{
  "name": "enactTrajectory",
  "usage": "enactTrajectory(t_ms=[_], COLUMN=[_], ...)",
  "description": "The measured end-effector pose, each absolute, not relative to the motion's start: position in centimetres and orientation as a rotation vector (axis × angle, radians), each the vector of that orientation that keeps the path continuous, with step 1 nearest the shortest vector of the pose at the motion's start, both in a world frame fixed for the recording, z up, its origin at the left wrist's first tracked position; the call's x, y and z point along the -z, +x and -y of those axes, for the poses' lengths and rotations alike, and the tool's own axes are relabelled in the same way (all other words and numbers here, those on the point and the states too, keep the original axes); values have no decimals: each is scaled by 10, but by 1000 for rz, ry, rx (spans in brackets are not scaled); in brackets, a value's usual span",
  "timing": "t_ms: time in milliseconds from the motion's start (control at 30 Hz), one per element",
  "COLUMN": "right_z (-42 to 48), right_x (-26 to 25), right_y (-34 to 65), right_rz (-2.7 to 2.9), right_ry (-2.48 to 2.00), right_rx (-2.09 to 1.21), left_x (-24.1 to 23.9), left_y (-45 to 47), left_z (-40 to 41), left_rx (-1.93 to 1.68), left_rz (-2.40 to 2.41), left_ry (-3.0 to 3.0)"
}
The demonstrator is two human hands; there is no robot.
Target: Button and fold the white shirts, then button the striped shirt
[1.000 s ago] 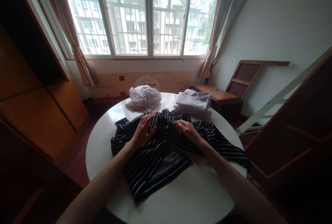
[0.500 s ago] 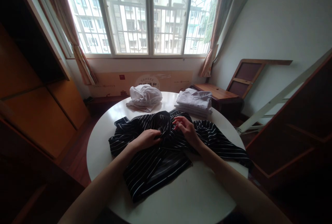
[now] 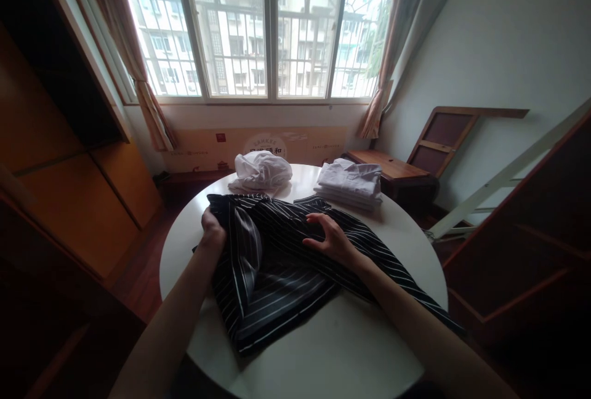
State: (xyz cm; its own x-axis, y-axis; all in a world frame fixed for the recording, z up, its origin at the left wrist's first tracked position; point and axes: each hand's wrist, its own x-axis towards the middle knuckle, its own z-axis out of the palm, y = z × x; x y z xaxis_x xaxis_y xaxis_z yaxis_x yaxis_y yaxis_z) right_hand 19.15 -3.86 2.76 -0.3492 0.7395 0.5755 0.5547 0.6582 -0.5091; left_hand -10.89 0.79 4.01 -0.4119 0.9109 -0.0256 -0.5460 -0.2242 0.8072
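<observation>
A black shirt with white stripes (image 3: 286,276) lies spread over the round white table (image 3: 323,350), its front partly opened so the inner side shows on the left. My left hand (image 3: 213,229) grips the shirt's edge at the upper left and holds it raised; the fingertips are hidden behind the cloth. Over the middle of the shirt is my right hand (image 3: 333,240), thumb and fingers apart, holding nothing. One sleeve stretches to the right and hangs past the table's edge.
A crumpled white cloth (image 3: 262,171) and a stack of folded white garments (image 3: 348,182) sit at the table's far side. Behind stand a long cardboard box (image 3: 198,149) and a low wooden table (image 3: 388,166). A pale metal ladder (image 3: 498,186) leans at the right.
My left hand has moved left, pulling the shirt's front edge open and showing the inside. My right hand stays over the middle, its fingers wider apart. The right sleeve lies straighter.
</observation>
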Motion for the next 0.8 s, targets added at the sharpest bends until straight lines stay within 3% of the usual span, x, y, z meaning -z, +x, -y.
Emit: enactTrajectory(t_ms=[133,333,533,800], right_z=[32,36,53,91], right_x=[-21,-34,-41,-31], right_y=[196,196,186,142], right_rz=[2139,1894,1686,2492], right_ry=[-1258,-1342,-1103,-562], right_rx=[-232,-474,-207,-565], left_x=[-44,-44,-40,-42], left_y=[-115,-103,-98,-94], left_z=[-10,-12,-13,-7], left_rx=[-1949,-1960,-1977,-1928], left_rz=[-872,-701,-737,-836], left_ry=[380,659,852,1000])
